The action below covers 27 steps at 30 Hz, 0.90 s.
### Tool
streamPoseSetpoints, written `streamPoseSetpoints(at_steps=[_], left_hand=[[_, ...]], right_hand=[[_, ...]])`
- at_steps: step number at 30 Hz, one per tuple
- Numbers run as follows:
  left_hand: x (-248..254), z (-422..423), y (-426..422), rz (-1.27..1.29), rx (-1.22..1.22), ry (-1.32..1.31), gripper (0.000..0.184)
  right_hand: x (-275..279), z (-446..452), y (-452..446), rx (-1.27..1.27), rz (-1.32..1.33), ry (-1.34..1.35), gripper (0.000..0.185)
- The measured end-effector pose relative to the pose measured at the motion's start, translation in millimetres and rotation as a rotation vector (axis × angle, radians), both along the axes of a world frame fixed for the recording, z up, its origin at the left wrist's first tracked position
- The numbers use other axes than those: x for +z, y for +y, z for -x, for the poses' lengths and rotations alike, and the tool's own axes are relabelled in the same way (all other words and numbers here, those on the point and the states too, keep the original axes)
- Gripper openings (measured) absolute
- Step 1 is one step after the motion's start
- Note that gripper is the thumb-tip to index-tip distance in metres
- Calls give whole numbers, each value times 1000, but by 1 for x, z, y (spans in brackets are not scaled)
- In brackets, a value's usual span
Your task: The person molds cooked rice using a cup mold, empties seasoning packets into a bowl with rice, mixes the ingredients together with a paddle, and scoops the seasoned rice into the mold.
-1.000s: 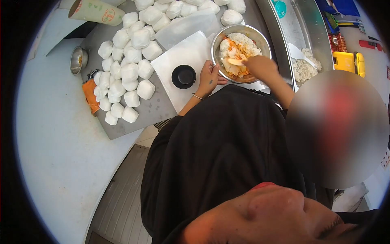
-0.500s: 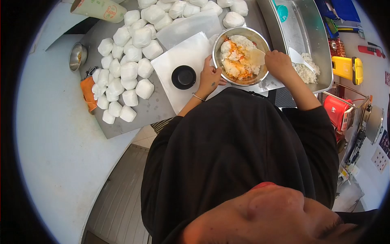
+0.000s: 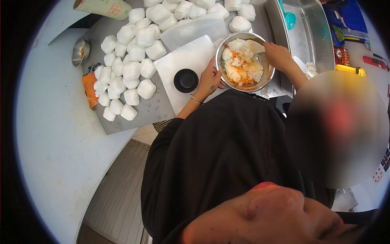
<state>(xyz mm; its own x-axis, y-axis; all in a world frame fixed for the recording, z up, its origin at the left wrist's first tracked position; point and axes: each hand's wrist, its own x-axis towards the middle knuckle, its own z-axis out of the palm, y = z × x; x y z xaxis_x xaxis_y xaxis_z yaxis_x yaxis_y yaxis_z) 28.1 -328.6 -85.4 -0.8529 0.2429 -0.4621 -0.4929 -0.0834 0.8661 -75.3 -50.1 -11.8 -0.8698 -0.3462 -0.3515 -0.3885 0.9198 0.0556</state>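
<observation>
A metal bowl [image 3: 267, 70] holds white rice [image 3: 239, 51] with an orange-red sauce or seasoning through it. My left hand [image 3: 209, 80] grips the bowl's left side, thumb near the rim and fingers at its outer wall. In my right hand [image 3: 278, 56] is a pale rice paddle [image 3: 256, 46], its blade over the rice by the bowl's upper right edge. Left of the bowl, a round black dish [image 3: 186, 80] rests on white paper [image 3: 170, 61], close to my left wrist.
Many white wrapped bundles [image 3: 145, 37] cover the steel table's left and back. A deep metal tray [image 3: 302, 34] with a teal-handled scoop [image 3: 289, 19] stands to the right. A small metal bowl [image 3: 80, 52] and orange cloth [image 3: 90, 87] lie far left. A round blur hides the lower right.
The paddle has swung up from the right-middle of the rice to the bowl's upper right edge. My left hand stays on the bowl. The whole view has shifted slightly.
</observation>
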Motion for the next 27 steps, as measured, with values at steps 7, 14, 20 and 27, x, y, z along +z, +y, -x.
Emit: streamPoseSetpoints(at_steps=[7, 14, 20, 27], left_hand=[[-4, 2, -2, -2, -16, -16, 65], [3, 7, -4, -108, -20, -56, 61], [-5, 1, -3, -128, 45, -54, 57], [-3, -2, 1, -86, 78, -19, 55]], right_hand=[[-5, 24, -7, 106, 61, -23, 18], [-26, 49, -44, 461, 203, -100, 32], [-12, -4, -33, 464, 134, -169, 43], [14, -96, 21, 180, 126, -84, 65]])
